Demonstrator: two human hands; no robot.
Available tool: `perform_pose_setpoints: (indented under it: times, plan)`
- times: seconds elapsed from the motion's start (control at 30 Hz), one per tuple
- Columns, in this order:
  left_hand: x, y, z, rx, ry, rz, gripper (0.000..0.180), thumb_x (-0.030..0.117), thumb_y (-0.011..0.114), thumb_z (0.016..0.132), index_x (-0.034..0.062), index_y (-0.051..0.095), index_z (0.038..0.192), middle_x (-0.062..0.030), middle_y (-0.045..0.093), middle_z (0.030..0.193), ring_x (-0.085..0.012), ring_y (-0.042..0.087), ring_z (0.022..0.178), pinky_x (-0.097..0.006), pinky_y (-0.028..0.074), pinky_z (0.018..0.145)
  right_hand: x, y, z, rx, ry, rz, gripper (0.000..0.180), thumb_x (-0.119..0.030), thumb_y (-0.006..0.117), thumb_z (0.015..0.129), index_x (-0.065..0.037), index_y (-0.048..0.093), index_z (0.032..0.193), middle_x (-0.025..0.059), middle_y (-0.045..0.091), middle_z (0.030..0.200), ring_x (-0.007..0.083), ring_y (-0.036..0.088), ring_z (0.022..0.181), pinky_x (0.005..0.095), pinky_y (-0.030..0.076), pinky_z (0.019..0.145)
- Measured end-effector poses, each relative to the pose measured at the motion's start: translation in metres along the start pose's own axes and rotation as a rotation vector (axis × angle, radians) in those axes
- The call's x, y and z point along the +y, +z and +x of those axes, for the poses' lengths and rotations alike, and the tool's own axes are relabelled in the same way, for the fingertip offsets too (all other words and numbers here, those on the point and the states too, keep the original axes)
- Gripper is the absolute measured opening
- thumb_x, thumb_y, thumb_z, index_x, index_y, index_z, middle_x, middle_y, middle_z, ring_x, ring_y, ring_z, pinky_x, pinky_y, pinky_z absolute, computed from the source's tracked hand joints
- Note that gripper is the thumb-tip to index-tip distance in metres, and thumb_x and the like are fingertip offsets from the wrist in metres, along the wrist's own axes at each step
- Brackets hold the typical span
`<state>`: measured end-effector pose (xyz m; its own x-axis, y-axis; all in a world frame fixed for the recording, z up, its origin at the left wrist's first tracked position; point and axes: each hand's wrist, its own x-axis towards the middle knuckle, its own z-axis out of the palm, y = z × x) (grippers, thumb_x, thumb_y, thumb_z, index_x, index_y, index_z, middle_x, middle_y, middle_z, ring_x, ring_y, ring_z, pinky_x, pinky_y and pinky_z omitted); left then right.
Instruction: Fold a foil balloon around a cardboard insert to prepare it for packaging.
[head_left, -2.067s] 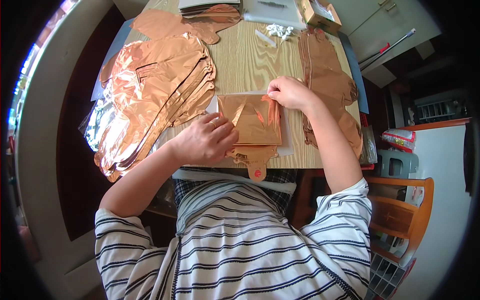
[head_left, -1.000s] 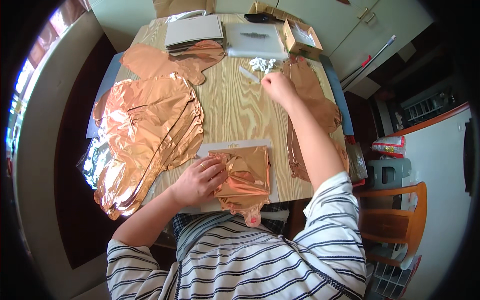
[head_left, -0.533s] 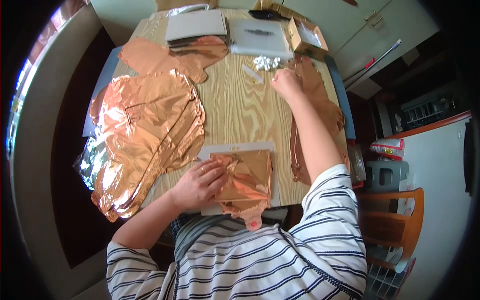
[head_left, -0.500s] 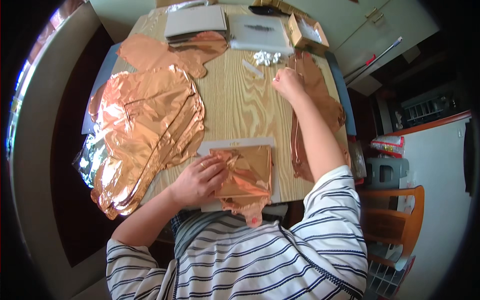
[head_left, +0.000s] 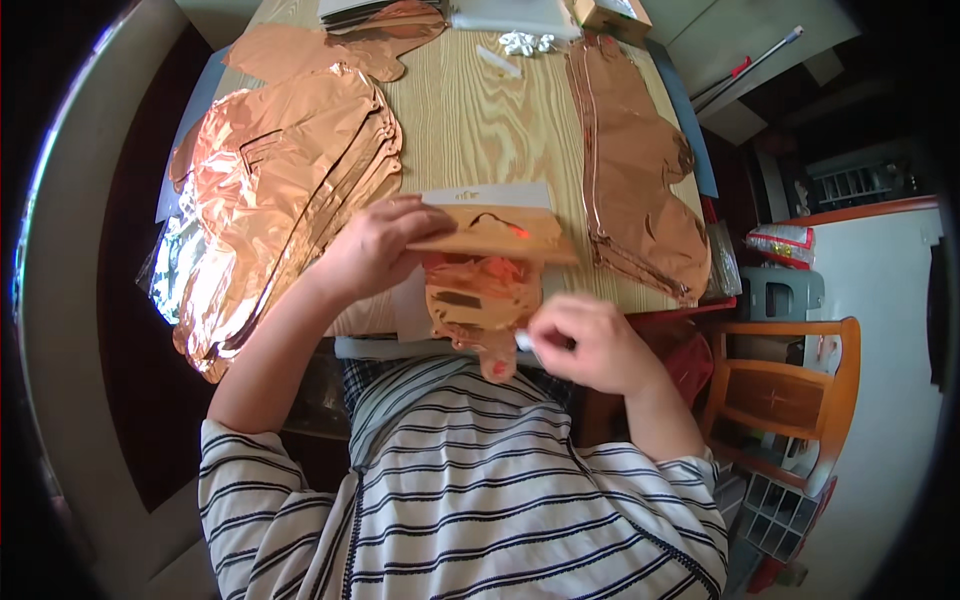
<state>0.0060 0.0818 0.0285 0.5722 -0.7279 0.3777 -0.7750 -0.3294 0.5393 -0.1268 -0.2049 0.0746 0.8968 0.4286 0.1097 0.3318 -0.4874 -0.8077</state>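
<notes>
My left hand (head_left: 375, 245) grips the left edge of a folded rose-gold foil balloon (head_left: 485, 285) and lifts it off the wooden table (head_left: 470, 130), with a white card (head_left: 485, 195) just behind it. The balloon's round neck hangs down toward my striped shirt. My right hand (head_left: 585, 340) sits close to my body at the balloon's lower right and pinches a small white piece (head_left: 522, 341) between its fingertips.
A stack of flat rose-gold balloons (head_left: 270, 190) covers the table's left side; another pile (head_left: 635, 170) lies along the right. Small white bits (head_left: 527, 42), a grey tray (head_left: 510, 15) and a cardboard box (head_left: 610, 12) sit at the far edge. A wooden chair (head_left: 790, 380) stands right.
My right hand came back from the white bits at the far edge to near my body, now pinching a white piece. My left hand lifted the folded balloon's edge.
</notes>
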Motion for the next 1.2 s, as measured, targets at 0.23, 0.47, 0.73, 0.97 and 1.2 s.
perform_pose_setpoints:
  times: [0.23, 0.47, 0.73, 0.97, 1.2]
  plan:
    - [0.016, -0.008, 0.004, 0.016, -0.064, 0.018, 0.029, 0.001, 0.066, 0.086, 0.0030, 0.070, 0.114, -0.0142, 0.071, 0.109, -0.0357, 0.069, 0.101, -0.042, 0.056, 0.091, 0.011, 0.034, -0.011, 0.096, -0.040, -0.488, 0.064, -0.015, 0.076, 0.080, -0.005, 0.055, 0.140, 0.0169, 0.061, 0.122, 0.0342, 0.055, 0.118, 0.0496, 0.038, 0.109]
    - [0.023, -0.004, 0.004, 0.049, -0.098, -0.002, 0.028, 0.002, 0.066, 0.087, 0.0019, 0.070, 0.115, -0.0148, 0.071, 0.107, -0.0354, 0.071, 0.093, -0.040, 0.058, 0.082, 0.037, 0.060, -0.027, 0.329, -0.194, -0.560, 0.039, -0.004, 0.076, 0.071, -0.007, 0.068, 0.109, 0.0119, 0.063, 0.118, 0.0322, 0.057, 0.113, 0.0482, 0.043, 0.103]
    - [0.017, -0.004, 0.006, 0.029, -0.181, -0.048, 0.027, 0.004, 0.066, 0.089, 0.0020, 0.070, 0.116, -0.0152, 0.072, 0.106, -0.0334, 0.071, 0.092, -0.039, 0.058, 0.082, 0.034, 0.037, 0.052, 0.427, 0.303, -0.212, 0.023, -0.008, 0.078, 0.076, -0.009, 0.069, 0.096, 0.0095, 0.070, 0.093, 0.0308, 0.065, 0.096, 0.0452, 0.047, 0.087]
    - [0.002, 0.006, 0.000, 0.010, 0.013, -0.009, 0.029, 0.005, 0.071, 0.086, 0.0036, 0.070, 0.115, -0.0143, 0.070, 0.115, -0.0337, 0.064, 0.118, -0.047, 0.050, 0.104, 0.037, 0.048, 0.074, 0.685, 0.494, -0.711, 0.052, -0.042, 0.077, 0.079, -0.006, 0.063, 0.113, 0.0150, 0.068, 0.107, 0.0359, 0.062, 0.106, 0.0524, 0.040, 0.095]
    - [-0.003, 0.017, -0.005, -0.033, 0.251, 0.264, 0.032, 0.014, 0.076, 0.086, 0.0062, 0.068, 0.116, -0.0108, 0.068, 0.116, -0.0301, 0.065, 0.117, -0.051, 0.045, 0.107, 0.071, 0.018, 0.030, 0.488, -0.014, -0.671, 0.051, 0.001, 0.061, 0.085, -0.007, 0.057, 0.135, 0.0153, 0.063, 0.121, 0.0357, 0.058, 0.113, 0.0449, 0.046, 0.097]
